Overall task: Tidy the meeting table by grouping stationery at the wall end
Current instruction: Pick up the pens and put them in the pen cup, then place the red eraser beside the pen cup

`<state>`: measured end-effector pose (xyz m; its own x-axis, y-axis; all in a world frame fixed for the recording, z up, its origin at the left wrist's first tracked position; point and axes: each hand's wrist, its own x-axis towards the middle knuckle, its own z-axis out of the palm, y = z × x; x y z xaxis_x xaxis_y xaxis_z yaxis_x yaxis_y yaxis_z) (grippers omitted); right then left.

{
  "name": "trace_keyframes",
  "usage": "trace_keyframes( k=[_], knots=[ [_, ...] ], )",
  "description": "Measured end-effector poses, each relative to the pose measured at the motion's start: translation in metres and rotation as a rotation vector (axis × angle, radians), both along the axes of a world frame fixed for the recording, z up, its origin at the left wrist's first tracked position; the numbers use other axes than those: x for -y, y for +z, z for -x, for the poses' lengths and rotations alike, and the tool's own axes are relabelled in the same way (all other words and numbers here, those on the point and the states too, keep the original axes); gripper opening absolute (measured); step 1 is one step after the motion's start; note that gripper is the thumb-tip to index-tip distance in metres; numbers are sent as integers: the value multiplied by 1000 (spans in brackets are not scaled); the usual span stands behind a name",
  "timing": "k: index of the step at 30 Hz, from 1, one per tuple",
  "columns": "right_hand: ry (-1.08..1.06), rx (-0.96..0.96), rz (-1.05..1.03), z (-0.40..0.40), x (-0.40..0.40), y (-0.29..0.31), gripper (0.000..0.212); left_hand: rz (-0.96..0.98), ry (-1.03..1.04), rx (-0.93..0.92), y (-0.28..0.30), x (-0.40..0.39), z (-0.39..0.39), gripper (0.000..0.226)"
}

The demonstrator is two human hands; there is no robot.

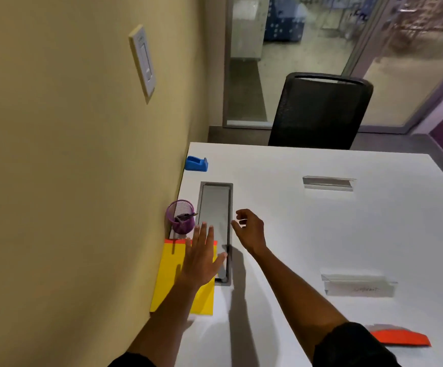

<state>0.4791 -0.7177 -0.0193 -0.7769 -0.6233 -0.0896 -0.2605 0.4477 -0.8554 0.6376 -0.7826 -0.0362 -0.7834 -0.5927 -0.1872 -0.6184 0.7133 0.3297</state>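
The left hand (202, 256) lies flat and wide on the yellow pad (174, 282) at the counter's (307, 229) wall edge, beside the purple cup (180, 216). The right hand (250, 231) hovers half open, holding nothing. I think the pad is being set straight. Next, fetch the orange paper (400, 337) from the near edge.

Left hand (202, 256) flat over yellow notepad (171, 282), right hand (250, 230) open, empty.
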Motion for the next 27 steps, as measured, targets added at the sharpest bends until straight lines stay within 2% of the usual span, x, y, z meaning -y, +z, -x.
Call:
trace_keyframes(
  k=[5, 10, 18, 22, 27],
  knots=[
    [2, -106, -103, 10, -63, -9, 36, 27, -99, 34, -3, -24, 35, 82],
    [-123, -119, -169, 25, -130, -17, 36, 2, -194, 25, -15, -59, 61, 81],
    [-541, -165, -221, 39, -230, -32, 23, -21, -363, 40, -31, -126, 95, 79],
    [-756, -161, -266, 43, -270, -40, 23, -46, -424, 36, -34, -152, 109, 78],
    [-953, -129, -442, 51, -312, -49, 29, -34, -474, 67, -40, -175, 124, 78]
  ],
)
